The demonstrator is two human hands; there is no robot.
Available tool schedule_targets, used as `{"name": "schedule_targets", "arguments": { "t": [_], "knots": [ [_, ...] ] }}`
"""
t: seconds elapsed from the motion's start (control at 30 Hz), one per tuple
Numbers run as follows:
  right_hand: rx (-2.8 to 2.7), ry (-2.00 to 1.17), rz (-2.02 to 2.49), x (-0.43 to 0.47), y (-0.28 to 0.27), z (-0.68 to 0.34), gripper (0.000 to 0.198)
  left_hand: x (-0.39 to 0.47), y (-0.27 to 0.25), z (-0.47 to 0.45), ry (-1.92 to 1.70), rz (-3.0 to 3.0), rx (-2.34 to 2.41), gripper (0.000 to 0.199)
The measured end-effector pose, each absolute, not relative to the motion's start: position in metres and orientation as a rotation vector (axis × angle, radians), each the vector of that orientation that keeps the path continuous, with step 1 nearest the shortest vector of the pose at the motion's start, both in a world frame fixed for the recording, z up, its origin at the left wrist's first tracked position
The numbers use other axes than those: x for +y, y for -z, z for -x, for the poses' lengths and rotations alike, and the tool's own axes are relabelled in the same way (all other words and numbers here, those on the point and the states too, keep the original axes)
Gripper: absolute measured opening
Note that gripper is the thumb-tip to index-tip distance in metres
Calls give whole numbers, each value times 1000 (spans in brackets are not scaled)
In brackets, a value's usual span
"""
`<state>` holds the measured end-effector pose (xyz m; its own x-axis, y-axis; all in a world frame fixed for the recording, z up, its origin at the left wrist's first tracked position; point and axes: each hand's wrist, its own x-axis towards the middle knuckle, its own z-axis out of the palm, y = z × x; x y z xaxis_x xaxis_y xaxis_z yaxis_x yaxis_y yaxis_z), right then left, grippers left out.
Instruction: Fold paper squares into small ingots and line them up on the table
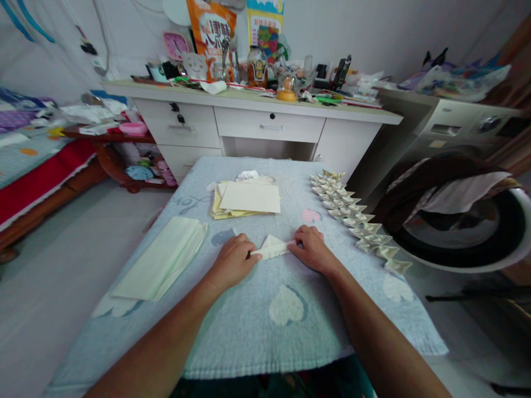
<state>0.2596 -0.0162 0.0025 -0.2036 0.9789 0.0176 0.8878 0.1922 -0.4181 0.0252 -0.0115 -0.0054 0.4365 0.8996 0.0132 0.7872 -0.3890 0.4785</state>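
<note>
A small sheet of paper folded to a peak with a strip along its base (272,247) lies between my hands on the cloth-covered table. My left hand (235,257) pinches the strip's left end, fingers closed. At the right end, my right hand (310,247) grips the strip with curled fingers. Beyond the hands is a stack of white and yellow paper sheets (250,197). To the left rests a pile of long pale green paper (164,257). Along the right edge stand several folded paper boats (348,213) in a row.
A light blue cloth with heart patterns (232,326) covers the table. Crumpled white paper (248,175) sits behind the stack. A cluttered white desk (269,121) stands at the back, a washing machine with its door open (456,119) at right, and a bed (45,171) at left.
</note>
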Motion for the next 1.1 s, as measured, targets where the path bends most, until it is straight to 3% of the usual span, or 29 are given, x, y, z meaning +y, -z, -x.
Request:
{"name": "schedule_targets", "arguments": {
  "t": [0.77, 0.93, 1.1],
  "knots": [
    [-2143, -414, 1840, -14, 1, -260, 19, -14, 1, -24, -232, -2453, 1476, 20],
    [-2122, -389, 1869, -15, 0, -257, 20, -17, 2, -26, -348, -2447, 1502, 8],
    [-2113, -363, 1899, -15, 1, -254, 19, -17, 5, -30, -473, -2550, 1225, 30]
  ]
}}
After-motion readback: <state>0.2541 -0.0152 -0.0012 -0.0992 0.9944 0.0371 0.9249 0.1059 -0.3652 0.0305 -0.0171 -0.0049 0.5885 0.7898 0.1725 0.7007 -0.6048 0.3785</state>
